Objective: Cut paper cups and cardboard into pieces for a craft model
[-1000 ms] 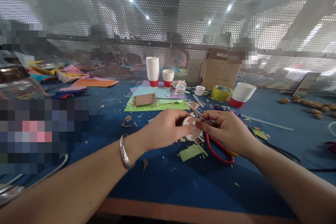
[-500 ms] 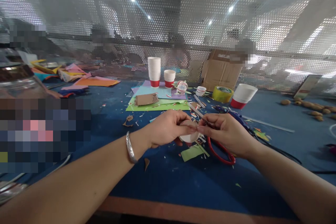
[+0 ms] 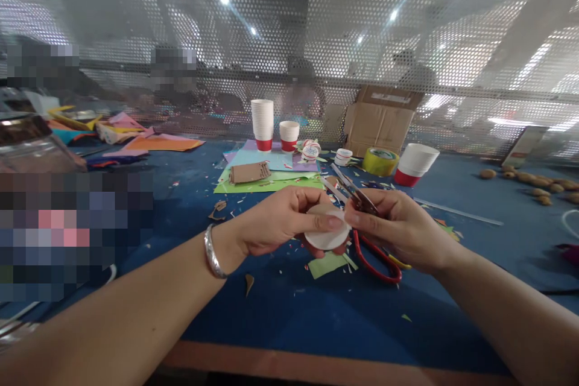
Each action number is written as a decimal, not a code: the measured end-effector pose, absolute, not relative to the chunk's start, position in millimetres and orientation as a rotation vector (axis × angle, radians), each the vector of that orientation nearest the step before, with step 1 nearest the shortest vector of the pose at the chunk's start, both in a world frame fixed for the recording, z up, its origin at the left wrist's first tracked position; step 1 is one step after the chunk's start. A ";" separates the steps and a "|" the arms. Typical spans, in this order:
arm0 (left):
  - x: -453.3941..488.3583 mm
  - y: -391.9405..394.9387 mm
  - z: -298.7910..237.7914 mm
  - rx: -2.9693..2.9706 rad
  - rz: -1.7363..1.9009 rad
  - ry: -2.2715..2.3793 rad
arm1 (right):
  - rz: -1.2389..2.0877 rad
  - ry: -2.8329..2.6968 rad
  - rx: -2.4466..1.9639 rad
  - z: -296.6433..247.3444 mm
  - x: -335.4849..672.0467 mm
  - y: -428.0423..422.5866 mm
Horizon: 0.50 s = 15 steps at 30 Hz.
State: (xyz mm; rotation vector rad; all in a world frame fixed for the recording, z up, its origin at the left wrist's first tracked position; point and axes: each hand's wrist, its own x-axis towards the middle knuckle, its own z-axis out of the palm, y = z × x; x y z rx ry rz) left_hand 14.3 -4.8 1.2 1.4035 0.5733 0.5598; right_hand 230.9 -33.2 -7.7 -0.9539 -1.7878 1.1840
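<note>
Far left: glass jar (image 3: 31, 145) on the blue table (image 3: 289, 313), with loose coloured paper sheets (image 3: 158, 143) behind it near the mesh screen (image 3: 136, 42).

The left forearm comes in from the lower left with a silver bracelet (image 3: 212, 251) on the wrist. Left hand (image 3: 280, 220) is raised just above the table at centre. Its thumb is on top and its fingers are curled under, pinching the left edge of a white round piece (image 3: 326, 230). The piece is held up off the table between the two hands, tilted with its flat face toward the camera.

Behind the hands: brown cardboard bit (image 3: 249, 172) on a green sheet (image 3: 271, 182), tall stack of cups (image 3: 262, 125), single cup (image 3: 289, 135) just beside it, all upright.

Right hand (image 3: 398, 226) is just right of the white piece, thumb tip touching its right edge. Its fingers are closed round the scissors (image 3: 357, 196). The blades stand apart and point up-left over the piece, and the red handle loop hangs below the hand. A green scrap (image 3: 328, 264) and paper bits lie on the table under the hands.

Further right: cardboard box (image 3: 380, 120) at the screen, yellow tape roll (image 3: 380, 161), tipped stack of cups (image 3: 416, 164) near it. Far right: small brown lumps (image 3: 529, 178) scattered, too blurred to identify.
</note>
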 end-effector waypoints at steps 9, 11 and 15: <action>22.4 -1.0 -7.7 1.288 0.997 0.742 | 0.848 -1.885 -1.133 -13.6 230.4 -24.1; 21.7 -0.1 -8.6 1.307 1.028 0.706 | 0.756 -1.928 -1.177 -12.1 229.4 -26.3; 18.5 2.7 -9.6 1.445 1.037 0.661 | 0.716 -1.951 -1.198 -10.1 228.7 -28.3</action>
